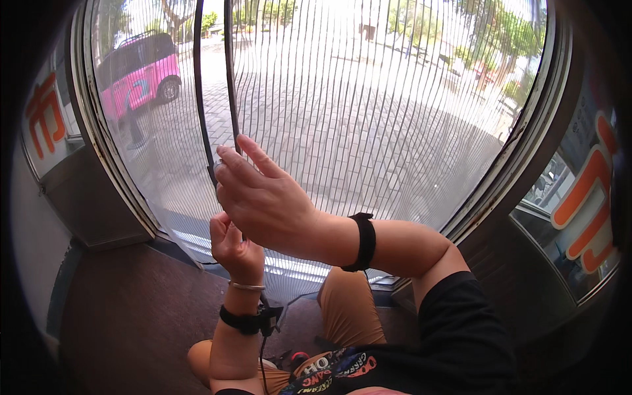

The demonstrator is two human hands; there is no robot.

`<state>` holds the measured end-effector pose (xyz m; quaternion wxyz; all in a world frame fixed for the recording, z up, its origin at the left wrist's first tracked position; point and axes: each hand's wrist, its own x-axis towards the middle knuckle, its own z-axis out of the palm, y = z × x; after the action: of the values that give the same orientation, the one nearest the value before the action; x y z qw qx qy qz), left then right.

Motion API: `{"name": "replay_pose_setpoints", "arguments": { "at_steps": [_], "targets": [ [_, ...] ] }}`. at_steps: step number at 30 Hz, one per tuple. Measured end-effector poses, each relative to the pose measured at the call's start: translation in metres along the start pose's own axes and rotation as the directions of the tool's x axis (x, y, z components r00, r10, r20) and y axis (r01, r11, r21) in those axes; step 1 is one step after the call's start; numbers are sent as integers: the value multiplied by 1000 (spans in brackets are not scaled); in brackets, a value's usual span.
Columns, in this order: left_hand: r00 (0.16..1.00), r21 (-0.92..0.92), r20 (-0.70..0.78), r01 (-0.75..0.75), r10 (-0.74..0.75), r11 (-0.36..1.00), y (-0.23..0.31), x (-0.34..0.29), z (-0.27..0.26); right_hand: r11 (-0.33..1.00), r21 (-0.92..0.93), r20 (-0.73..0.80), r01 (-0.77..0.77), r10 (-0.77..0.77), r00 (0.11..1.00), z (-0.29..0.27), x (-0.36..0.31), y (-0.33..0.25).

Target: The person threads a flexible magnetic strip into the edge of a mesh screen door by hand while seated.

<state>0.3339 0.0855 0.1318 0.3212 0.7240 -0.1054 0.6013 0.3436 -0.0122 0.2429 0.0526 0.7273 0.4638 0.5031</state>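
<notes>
A thin striped mesh door curtain [388, 151] hangs across the doorway in front of me. Two dark edge strips run down it, a left strip [201, 85] and a right strip [230, 72], with a narrow gap between them higher up. My right hand [266, 197] reaches across to these strips, fingers bent round them near their lower part, one finger lifted. Just below it my left hand [237, 249] is closed, its fingers curled at the lower run of the strips. What lies inside its fingers is partly hidden by the right hand.
A metal door frame [118, 171] stands on the left, another frame side [507, 171] on the right. Glass panels with orange lettering flank both. Through the mesh show brick paving, trees and a pink car [141, 72]. Dark floor [131, 309] lies around my bent knees [352, 306].
</notes>
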Motion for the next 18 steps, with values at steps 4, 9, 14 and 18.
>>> {"name": "replay_pose_setpoints", "arguments": {
  "at_steps": [4,9,14,18],
  "targets": [
    [999,-47,-23,25,-26,999,7,1,3,989,-73,428,127,-84,900,-7,11,3],
    [997,66,8,-72,72,995,6,2,7,991,1,637,130,-101,764,-12,31,14],
    [999,79,46,-25,22,997,10,2,14,979,157,592,133,-201,780,9,34,23],
    [999,96,-16,34,-33,995,4,8,7,955,292,428,54,-182,885,22,40,13]
  ]
}}
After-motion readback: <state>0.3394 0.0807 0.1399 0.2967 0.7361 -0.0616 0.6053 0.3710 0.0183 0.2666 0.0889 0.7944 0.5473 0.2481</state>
